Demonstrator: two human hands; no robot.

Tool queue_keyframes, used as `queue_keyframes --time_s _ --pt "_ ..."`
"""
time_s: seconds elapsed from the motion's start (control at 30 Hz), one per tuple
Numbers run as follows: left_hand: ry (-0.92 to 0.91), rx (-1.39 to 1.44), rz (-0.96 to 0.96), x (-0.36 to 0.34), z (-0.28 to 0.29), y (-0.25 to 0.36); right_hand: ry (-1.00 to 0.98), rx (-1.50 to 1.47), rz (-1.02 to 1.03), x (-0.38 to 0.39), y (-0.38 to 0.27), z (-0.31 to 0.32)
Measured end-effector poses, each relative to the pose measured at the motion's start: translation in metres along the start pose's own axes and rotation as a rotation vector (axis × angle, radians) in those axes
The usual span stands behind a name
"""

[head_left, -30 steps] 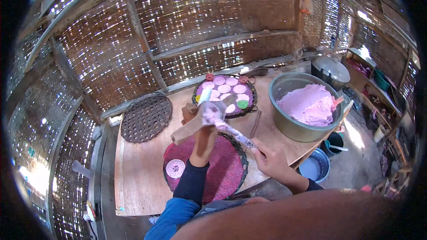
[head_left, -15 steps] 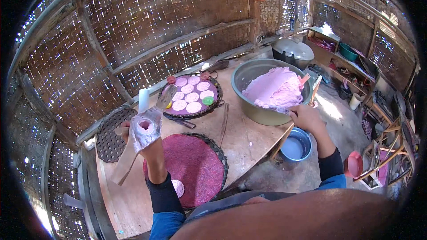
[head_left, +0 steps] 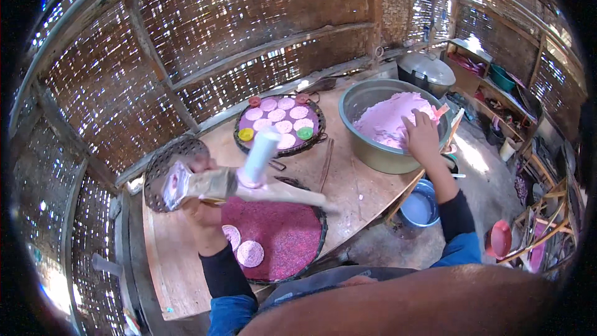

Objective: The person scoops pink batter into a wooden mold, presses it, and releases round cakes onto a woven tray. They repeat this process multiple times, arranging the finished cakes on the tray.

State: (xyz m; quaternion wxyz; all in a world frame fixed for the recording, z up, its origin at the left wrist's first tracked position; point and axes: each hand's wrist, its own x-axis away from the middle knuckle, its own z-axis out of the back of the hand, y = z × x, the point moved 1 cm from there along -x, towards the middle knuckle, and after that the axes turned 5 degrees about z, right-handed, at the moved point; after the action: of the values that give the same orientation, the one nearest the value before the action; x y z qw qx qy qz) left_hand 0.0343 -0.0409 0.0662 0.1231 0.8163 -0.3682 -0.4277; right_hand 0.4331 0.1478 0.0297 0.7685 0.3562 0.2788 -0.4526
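Note:
My left hand [head_left: 202, 211] grips a wooden hand press [head_left: 211, 183], blurred by motion. A white cylinder [head_left: 262, 152] sticks up from it, and its mouth end is wrapped in shiny film. The press hangs over the left edge of a round magenta tray [head_left: 286, 236], where two pale pink discs [head_left: 250, 253] lie. My right hand [head_left: 423, 137] reaches into a large grey-green basin [head_left: 379, 155], its fingers spread on a mound of pink dough [head_left: 385, 115]. Some of its fingertips are hard to make out against the dough.
Behind, a round tray [head_left: 239, 143] bears several pink discs plus red, yellow and green rings. A woven lattice tray [head_left: 161, 155] lies far left, a stick [head_left: 326, 165] on the wooden table [head_left: 180, 274]. A blue basin [head_left: 420, 208] stands below the table edge; a lidded pot [head_left: 426, 71] sits behind.
The press has swung from mouth-up to lying sideways. My right hand has gone from the basin's front rim onto the dough. Two discs now show on the near tray, where one showed before.

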Motion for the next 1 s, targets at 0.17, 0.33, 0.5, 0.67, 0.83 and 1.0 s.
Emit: queue_keyframes --time_s 0.17,0.33,0.5,0.67,0.83,1.0 --pt "-0.28 0.283 -0.049 -0.01 0.0 -0.044 -1.043 -2.439 -0.313 0.008 -0.17 0.017" --pt "-0.279 0.343 0.181 0.01 0.028 -0.062 -1.804 -3.594 -0.235 0.008 -0.258 0.083" --pt "0.565 -0.225 0.387 0.042 0.071 0.0 -1.221 -3.14 -0.55 0.012 -0.225 0.069" --pt "-0.008 -1.502 -0.047 0.081 0.057 0.014 -0.726 -2.453 -0.596 0.003 -0.222 0.061" --pt "-0.1 -1.763 0.037 0.099 0.038 0.024 -0.656 -2.089 -0.069 -0.013 -0.242 0.076" --pt "-0.226 -1.744 0.29 0.104 0.031 0.042 -0.518 -1.69 0.344 -0.031 -0.247 0.099"
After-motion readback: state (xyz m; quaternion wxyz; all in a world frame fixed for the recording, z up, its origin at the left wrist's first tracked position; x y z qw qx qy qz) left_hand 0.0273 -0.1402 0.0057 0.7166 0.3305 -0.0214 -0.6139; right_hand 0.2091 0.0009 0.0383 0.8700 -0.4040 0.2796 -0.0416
